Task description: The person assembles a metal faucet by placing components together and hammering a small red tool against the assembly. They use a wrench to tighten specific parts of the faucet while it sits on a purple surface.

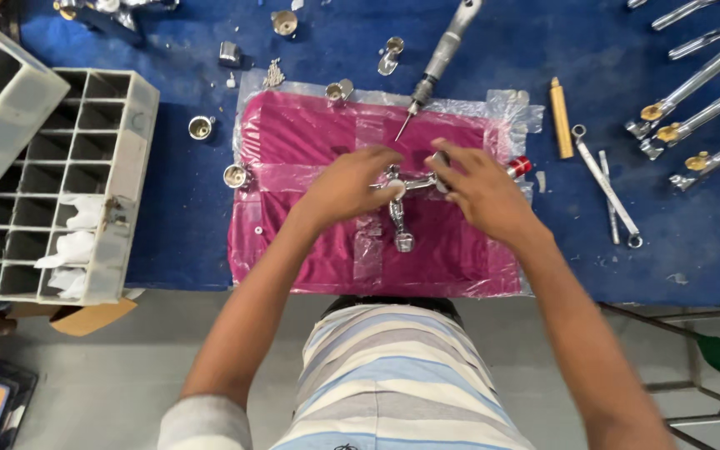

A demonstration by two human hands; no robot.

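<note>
Both hands on chrome tap fitting (400,196), frame centre, over magenta cloth (310,142) under taped clear plastic on blue bench (185,208). Left hand (347,185) closed over fitting's left end, right hand (477,187) gripping right end, fingers curled. Spout points down toward frame bottom. Power screwdriver (439,58) lying just above, tip on cloth's upper edge. Small chrome caps (202,127) scattered upper left. Grey compartment crates (60,183) at left, white wrapping in lower cells. Spanner (606,187) and wooden-handled tool (561,117) right of cloth. Chrome tap bodies (693,108) upper right.
</note>
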